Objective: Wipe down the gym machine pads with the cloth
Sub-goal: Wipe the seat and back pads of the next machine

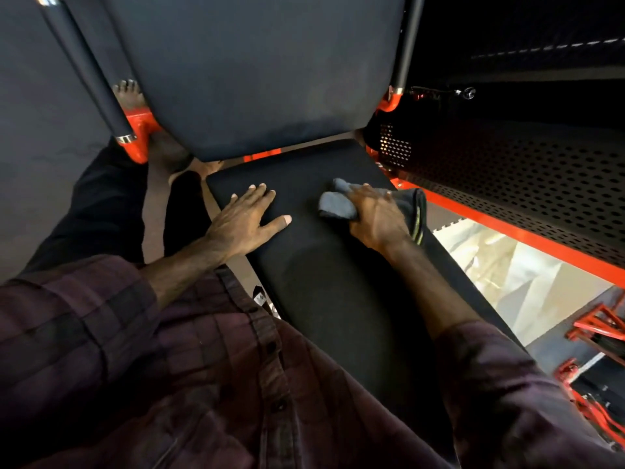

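A black seat pad [331, 286] runs from the middle of the view toward me. Above it rises the dark back pad [257, 69] of the gym machine. My left hand [245, 221] lies flat on the seat pad's left side, fingers spread, holding nothing. My right hand [377, 216] presses a crumpled grey cloth [336, 204] onto the far right part of the seat pad. A darker part of the cloth with a green stripe [417, 214] hangs over the pad's right edge.
Red frame tubes [140, 130] and black padded bars [84, 66] flank the back pad. A black perforated metal shroud with a red rail [507, 184] runs along the right. More red frame parts [595, 333] stand at the lower right. My bare feet [130, 94] rest on the floor at left.
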`<action>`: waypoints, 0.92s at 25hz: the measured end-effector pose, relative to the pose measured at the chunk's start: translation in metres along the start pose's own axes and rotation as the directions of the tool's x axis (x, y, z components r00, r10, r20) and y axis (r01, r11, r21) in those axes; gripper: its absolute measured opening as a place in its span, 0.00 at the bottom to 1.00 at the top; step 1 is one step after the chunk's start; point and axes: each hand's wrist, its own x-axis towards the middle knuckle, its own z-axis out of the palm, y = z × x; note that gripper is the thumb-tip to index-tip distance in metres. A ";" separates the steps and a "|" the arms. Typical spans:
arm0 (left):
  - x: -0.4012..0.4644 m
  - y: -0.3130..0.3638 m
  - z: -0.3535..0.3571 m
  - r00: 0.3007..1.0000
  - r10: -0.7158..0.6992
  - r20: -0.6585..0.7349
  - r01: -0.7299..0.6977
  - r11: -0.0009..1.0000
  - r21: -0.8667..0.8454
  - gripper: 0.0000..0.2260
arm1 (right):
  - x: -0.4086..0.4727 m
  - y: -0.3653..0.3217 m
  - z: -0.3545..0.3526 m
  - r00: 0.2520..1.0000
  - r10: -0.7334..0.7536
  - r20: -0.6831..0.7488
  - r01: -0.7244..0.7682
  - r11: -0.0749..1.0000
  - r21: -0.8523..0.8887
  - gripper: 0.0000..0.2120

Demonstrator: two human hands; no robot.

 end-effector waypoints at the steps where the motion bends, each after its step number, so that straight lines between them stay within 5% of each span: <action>1: 0.000 -0.001 0.000 1.000 0.002 -0.003 -0.002 1.000 0.006 0.40 | -0.004 -0.014 0.006 0.997 -0.062 0.043 0.061 0.998 0.017 0.37; 5: -0.004 -0.008 -0.003 1.000 0.011 0.016 -0.011 1.000 -0.004 0.39 | -0.051 -0.009 0.008 0.962 -0.241 0.126 0.231 0.969 0.092 0.35; 9: -0.006 -0.013 -0.007 1.000 0.015 0.022 -0.015 1.000 -0.019 0.38 | -0.011 -0.017 0.002 0.999 -0.006 0.037 0.006 1.000 -0.004 0.37; 14: -0.010 -0.025 -0.008 1.000 -0.008 0.020 0.008 0.999 -0.034 0.37 | -0.056 -0.035 0.013 0.961 -0.256 0.103 0.251 0.966 0.054 0.38; 19: -0.012 -0.031 -0.011 1.000 0.009 0.029 -0.008 0.999 -0.046 0.36 | -0.011 -0.047 0.005 0.998 -0.002 0.067 0.004 1.000 -0.031 0.37; 23: -0.011 -0.040 -0.015 0.999 -0.003 0.035 0.004 0.999 -0.044 0.36 | -0.058 -0.069 0.027 0.946 -0.287 0.151 0.280 0.958 0.066 0.39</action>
